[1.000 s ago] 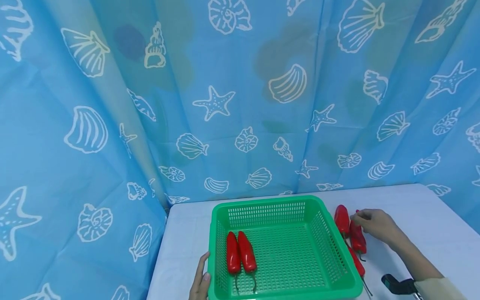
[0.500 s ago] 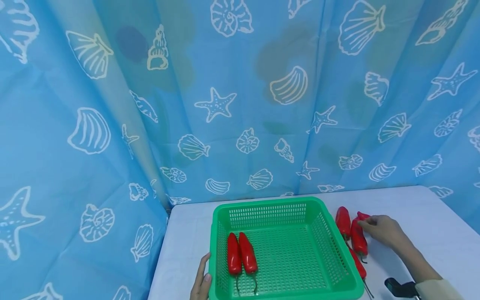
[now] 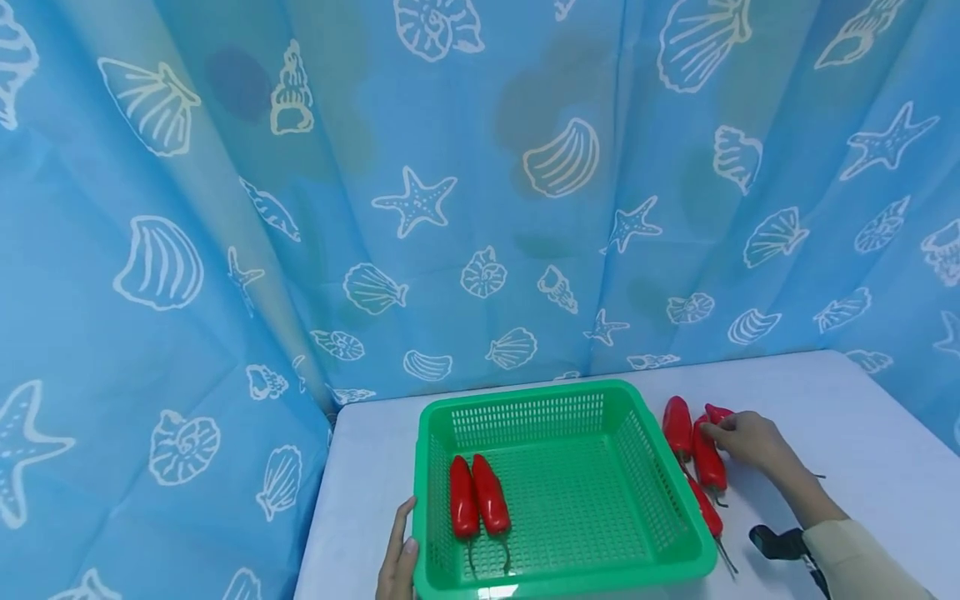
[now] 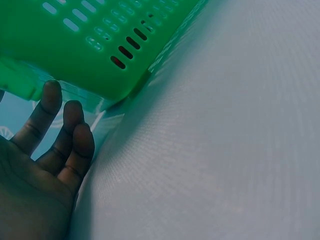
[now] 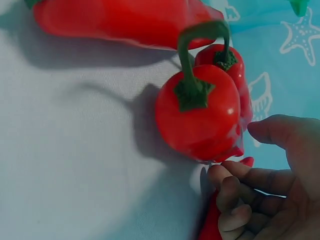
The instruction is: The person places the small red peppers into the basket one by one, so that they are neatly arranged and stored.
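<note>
A green slotted plastic basket (image 3: 555, 575) stands on the white table, with two red chili peppers (image 3: 463, 500) side by side at its left. My left hand (image 3: 397, 558) rests against the basket's left wall with fingers extended; the left wrist view shows the fingertips (image 4: 52, 95) by its lower side. To the right of the basket, my right hand (image 3: 750, 442) pinches the upper end of a red chili pepper (image 3: 710, 465) lying there. In the right wrist view, the thumb is on one side of this pepper (image 5: 200, 120) and the fingers on the other.
Another pepper (image 3: 677, 429) lies between the held one and the basket, and one (image 3: 705, 504) lies nearer the front. Partly under my right hand is a further pepper (image 3: 717, 412). A blue shell-patterned curtain (image 3: 480, 208) hangs behind the table.
My right hand first shifts slightly right, then comes back left onto the pepper. The peppers in the basket and my left hand keep their places; the view shifts slightly.
</note>
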A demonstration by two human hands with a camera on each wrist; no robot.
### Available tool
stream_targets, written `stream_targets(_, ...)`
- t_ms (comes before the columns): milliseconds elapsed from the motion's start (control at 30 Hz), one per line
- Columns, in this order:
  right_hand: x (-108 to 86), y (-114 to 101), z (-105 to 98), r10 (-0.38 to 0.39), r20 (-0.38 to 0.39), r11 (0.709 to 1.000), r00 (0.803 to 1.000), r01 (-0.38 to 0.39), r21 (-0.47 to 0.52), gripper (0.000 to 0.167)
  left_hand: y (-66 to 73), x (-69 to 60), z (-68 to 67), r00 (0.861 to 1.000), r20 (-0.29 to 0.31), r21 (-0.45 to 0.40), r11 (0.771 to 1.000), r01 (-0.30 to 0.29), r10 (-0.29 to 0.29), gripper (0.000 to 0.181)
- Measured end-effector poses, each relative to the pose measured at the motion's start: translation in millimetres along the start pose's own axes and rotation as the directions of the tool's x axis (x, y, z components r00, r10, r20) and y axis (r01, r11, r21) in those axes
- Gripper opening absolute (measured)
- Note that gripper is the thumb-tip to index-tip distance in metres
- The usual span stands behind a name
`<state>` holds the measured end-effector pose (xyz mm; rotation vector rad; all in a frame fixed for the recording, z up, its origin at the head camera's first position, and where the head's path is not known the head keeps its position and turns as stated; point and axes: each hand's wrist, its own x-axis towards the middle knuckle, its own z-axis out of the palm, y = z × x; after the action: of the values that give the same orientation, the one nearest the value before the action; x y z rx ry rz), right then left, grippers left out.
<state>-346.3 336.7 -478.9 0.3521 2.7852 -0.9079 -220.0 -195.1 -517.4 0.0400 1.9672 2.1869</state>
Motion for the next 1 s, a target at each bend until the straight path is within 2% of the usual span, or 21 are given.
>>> stream_targets(100, 5.8, -3, -1, 0.003, 0.003, 1.000, 1.000, -0.003, -0.022, 0.065, 0.3, 2.3, 0.5, 1.000, -0.003, -0.011, 1.000, -0.005, 0.005, 0.063)
stream_targets(233, 10.7, -5, 0, 0.006, 0.013, 1.000, 1.000, -0.006, -0.018, 0.071, 0.5, 5.6, 2.4, 0.999, -0.043, 0.002, 1.000, -0.014, 0.014, 0.061)
stream_targets(467, 14.0, 0, 1, 0.039, 0.003, 0.999, 0.999, -0.039, -0.024, 0.073, -1.3, 7.5, 5.5, 0.998, -0.062, -0.018, 1.000, 0.019, -0.021, 0.062)
stream_targets(767, 13.7, -1, 8, 0.075, 0.010, 0.997, 0.997, -0.075, 0.007, 0.055, -5.1, 4.0, 4.0, 0.998, -0.048, 0.030, 0.998, -0.050, 0.052, 0.059)
stream_targets(1000, 12.4, -2, 15, 0.064, 0.017, 0.998, 0.998, -0.064, 0.022, 0.042, -2.2, 3.7, 0.3, 0.997, -0.075, 0.026, 1.000, -0.013, 0.015, 0.059)
